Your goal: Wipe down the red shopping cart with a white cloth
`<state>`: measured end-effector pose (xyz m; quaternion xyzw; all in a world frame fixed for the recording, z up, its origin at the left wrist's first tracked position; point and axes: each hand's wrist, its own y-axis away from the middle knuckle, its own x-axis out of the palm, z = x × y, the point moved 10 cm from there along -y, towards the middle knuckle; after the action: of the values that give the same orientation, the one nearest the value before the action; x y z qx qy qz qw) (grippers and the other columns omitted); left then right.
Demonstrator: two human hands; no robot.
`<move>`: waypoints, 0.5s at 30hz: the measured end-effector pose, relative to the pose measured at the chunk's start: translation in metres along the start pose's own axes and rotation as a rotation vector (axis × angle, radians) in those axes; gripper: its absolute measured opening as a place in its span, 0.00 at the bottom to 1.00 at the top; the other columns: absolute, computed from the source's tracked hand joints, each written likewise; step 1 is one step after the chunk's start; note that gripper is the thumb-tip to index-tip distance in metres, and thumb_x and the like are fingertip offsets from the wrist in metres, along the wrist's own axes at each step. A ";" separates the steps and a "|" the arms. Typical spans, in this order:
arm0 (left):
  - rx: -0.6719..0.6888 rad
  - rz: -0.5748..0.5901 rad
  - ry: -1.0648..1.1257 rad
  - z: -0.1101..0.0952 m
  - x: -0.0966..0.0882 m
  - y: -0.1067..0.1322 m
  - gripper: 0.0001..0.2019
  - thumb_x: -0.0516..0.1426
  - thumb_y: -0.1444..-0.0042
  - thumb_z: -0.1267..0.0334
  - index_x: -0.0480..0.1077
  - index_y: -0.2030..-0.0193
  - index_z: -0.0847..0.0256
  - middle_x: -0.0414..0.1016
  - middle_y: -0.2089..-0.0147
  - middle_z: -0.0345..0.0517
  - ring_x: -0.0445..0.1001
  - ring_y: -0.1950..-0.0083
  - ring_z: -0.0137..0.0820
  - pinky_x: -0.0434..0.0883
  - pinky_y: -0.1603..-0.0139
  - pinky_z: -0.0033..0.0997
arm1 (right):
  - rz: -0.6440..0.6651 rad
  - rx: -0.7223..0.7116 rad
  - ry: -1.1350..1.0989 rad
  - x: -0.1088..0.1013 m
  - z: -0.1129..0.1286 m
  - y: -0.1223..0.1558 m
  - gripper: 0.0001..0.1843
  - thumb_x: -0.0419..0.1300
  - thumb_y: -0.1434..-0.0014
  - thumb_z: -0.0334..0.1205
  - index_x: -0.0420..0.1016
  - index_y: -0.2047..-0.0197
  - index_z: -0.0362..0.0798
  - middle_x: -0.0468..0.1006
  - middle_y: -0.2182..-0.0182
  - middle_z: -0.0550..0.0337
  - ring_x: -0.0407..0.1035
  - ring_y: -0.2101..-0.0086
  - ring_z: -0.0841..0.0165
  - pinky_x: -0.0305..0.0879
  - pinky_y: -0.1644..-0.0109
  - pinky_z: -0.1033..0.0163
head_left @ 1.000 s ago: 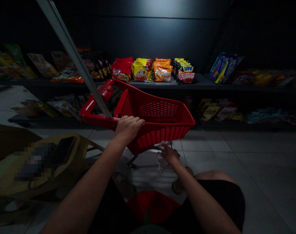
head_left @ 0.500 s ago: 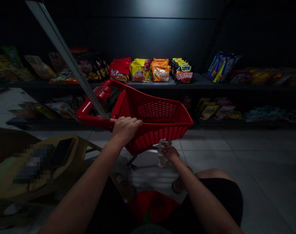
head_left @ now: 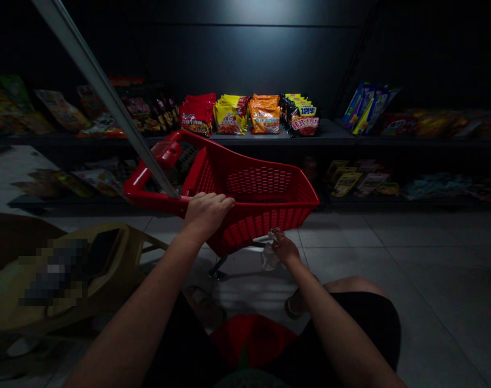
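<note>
In front of me stands a small red shopping cart (head_left: 269,215) with a perforated plastic basket. My left hand (head_left: 208,211) is closed over the cart's near rim, close to the handle end. Low beside the basket's near wall, my right hand (head_left: 285,249) is closed on a crumpled white cloth (head_left: 270,258), which hangs below the fingers. A grey metal pole (head_left: 108,102) rises from the cart's handle end toward the upper left. The cart's leg and a wheel (head_left: 216,274) show beneath the basket.
Behind the cart runs a dark shelf (head_left: 334,129) with red, yellow, orange and black noodle packs (head_left: 265,116). A lower shelf holds more bagged goods (head_left: 346,183). At my left is a tan chair (head_left: 124,248) bearing a dark flat object and a blurred-out item. The floor (head_left: 391,258) is tiled.
My right hand has shifted slightly, and the white cloth has swung and bunched differently under it. My left hand keeps its hold on the rim. The view has moved a little.
</note>
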<state>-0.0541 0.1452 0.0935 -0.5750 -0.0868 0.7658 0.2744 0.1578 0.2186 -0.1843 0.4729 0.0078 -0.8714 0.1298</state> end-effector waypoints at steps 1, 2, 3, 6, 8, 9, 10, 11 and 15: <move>0.001 0.002 0.000 0.000 0.000 0.000 0.09 0.52 0.34 0.59 0.74 0.57 0.52 0.79 0.66 0.40 0.74 0.63 0.38 0.59 0.63 0.41 | -0.006 0.002 -0.001 -0.003 -0.002 0.002 0.26 0.56 0.39 0.39 0.70 0.38 0.52 0.78 0.46 0.55 0.74 0.49 0.62 0.66 0.45 0.62; 0.000 0.002 0.001 0.001 0.000 0.001 0.10 0.52 0.33 0.59 0.75 0.57 0.52 0.78 0.66 0.41 0.74 0.64 0.38 0.59 0.63 0.40 | -0.017 0.005 -0.002 -0.007 -0.005 0.003 0.24 0.55 0.38 0.40 0.71 0.39 0.51 0.78 0.46 0.54 0.74 0.49 0.62 0.65 0.44 0.61; 0.000 0.004 0.003 0.002 0.000 0.001 0.10 0.52 0.33 0.59 0.75 0.58 0.53 0.78 0.67 0.42 0.74 0.64 0.38 0.59 0.63 0.40 | -0.032 0.010 -0.004 -0.011 -0.008 0.005 0.23 0.54 0.37 0.41 0.71 0.40 0.50 0.78 0.46 0.54 0.73 0.48 0.62 0.65 0.44 0.61; -0.010 0.006 0.014 0.003 -0.001 0.001 0.11 0.51 0.33 0.60 0.75 0.59 0.53 0.78 0.67 0.43 0.74 0.64 0.37 0.58 0.63 0.39 | -0.069 0.019 -0.011 -0.019 -0.016 0.005 0.26 0.51 0.35 0.40 0.66 0.35 0.49 0.73 0.40 0.53 0.69 0.43 0.64 0.62 0.40 0.62; -0.011 0.007 0.020 0.002 -0.002 0.001 0.11 0.51 0.34 0.60 0.75 0.59 0.53 0.78 0.67 0.44 0.74 0.64 0.37 0.58 0.63 0.39 | -0.065 0.022 -0.014 -0.017 -0.018 0.003 0.28 0.51 0.35 0.39 0.63 0.33 0.48 0.69 0.37 0.53 0.66 0.40 0.64 0.60 0.38 0.62; -0.008 0.009 0.020 0.001 -0.002 0.001 0.11 0.51 0.34 0.60 0.75 0.58 0.53 0.79 0.67 0.44 0.74 0.64 0.37 0.59 0.63 0.39 | -0.055 0.025 -0.015 -0.014 -0.019 0.001 0.28 0.52 0.36 0.38 0.62 0.33 0.48 0.68 0.36 0.52 0.65 0.40 0.64 0.60 0.37 0.62; -0.005 0.011 0.020 -0.001 -0.003 0.000 0.11 0.51 0.34 0.60 0.75 0.58 0.53 0.79 0.66 0.44 0.74 0.64 0.38 0.59 0.63 0.39 | -0.041 0.029 -0.017 -0.010 -0.020 -0.001 0.30 0.53 0.37 0.38 0.62 0.32 0.48 0.67 0.36 0.52 0.65 0.40 0.64 0.60 0.37 0.62; -0.004 0.013 0.021 -0.002 -0.003 0.000 0.11 0.51 0.34 0.60 0.75 0.57 0.53 0.79 0.66 0.44 0.74 0.63 0.38 0.59 0.63 0.39 | -0.028 0.034 -0.020 -0.007 -0.020 -0.003 0.31 0.55 0.38 0.37 0.61 0.32 0.49 0.67 0.36 0.52 0.66 0.40 0.63 0.61 0.38 0.62; -0.019 0.011 0.033 -0.001 -0.002 -0.002 0.11 0.51 0.34 0.60 0.76 0.57 0.53 0.79 0.65 0.44 0.75 0.62 0.38 0.59 0.63 0.39 | -0.020 0.055 -0.037 -0.004 -0.025 -0.004 0.35 0.58 0.42 0.36 0.61 0.31 0.52 0.73 0.40 0.54 0.71 0.45 0.63 0.64 0.41 0.62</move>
<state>-0.0521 0.1450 0.0958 -0.5906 -0.0863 0.7570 0.2660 0.1794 0.2271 -0.1955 0.4598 -0.0137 -0.8813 0.1083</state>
